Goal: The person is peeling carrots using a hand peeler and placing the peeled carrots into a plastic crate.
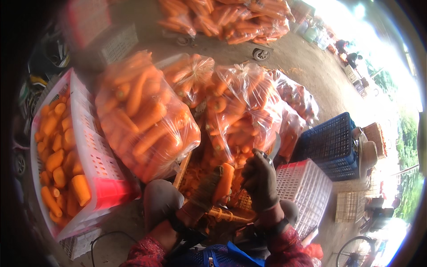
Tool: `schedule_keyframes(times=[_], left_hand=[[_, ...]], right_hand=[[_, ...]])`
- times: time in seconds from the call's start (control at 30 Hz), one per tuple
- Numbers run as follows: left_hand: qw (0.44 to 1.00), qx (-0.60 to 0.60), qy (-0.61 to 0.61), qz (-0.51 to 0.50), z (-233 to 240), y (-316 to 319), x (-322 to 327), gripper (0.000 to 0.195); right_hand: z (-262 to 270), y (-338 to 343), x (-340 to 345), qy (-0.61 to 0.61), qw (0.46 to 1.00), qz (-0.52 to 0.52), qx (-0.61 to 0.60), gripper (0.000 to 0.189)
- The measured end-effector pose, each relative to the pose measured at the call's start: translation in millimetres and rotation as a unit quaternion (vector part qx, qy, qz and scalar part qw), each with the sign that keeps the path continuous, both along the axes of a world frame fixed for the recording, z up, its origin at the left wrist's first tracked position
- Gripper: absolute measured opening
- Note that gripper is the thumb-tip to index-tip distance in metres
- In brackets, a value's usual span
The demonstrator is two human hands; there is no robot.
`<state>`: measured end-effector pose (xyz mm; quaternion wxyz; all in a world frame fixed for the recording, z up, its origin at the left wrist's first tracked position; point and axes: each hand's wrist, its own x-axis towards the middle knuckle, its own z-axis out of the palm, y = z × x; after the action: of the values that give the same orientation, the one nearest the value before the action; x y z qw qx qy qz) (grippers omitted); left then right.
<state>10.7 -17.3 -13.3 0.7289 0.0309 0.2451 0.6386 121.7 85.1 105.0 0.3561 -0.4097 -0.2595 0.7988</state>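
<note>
My left hand (206,188), in a dark work glove, holds a carrot (227,180) upright above an orange plastic crate (230,214) holding carrot peelings and pieces. To its right, my right hand (262,182), also gloved, is closed around a tool with a curved metal blade (275,147) that points up and away from the carrot. The tool's handle is mostly hidden by the fingers. Clear plastic bags full of carrots stand just beyond the crate, one large bag (146,116) at the left and another (245,110) in the middle.
A white and red plastic crate (96,157) of peeled carrots stands at the left. At the right are an upturned white crate (303,190) and a dark blue crate (325,143). More bagged carrots (230,20) lie on a wheeled cart ahead. People crouch far off at the upper right.
</note>
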Motion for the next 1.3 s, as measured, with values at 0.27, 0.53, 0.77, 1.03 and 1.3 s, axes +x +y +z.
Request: schedule_keyframes(times=[0.27,0.53,0.77,1.03,1.3], left_hand=[[0.998,0.064,0.002,-0.027,7,-7,-2,0.035],[0.997,-0.012,-0.049,-0.063,24,4,9,0.038],[0.99,0.042,0.13,-0.019,-33,3,7,0.031],[0.786,0.169,0.595,0.023,-49,-39,5,0.044],[0.909,0.163,0.382,-0.04,128,-45,-10,0.048]], right_hand=[[-2,53,23,0.007,0.99,-0.074,0.116,0.017],[-10,42,31,0.008,0.992,-0.069,0.103,0.016],[24,7,18,-0.018,0.998,-0.022,0.05,0.023],[-31,64,37,0.065,0.995,-0.044,0.068,0.021],[3,9,51,-0.084,0.94,-0.103,0.314,0.021]])
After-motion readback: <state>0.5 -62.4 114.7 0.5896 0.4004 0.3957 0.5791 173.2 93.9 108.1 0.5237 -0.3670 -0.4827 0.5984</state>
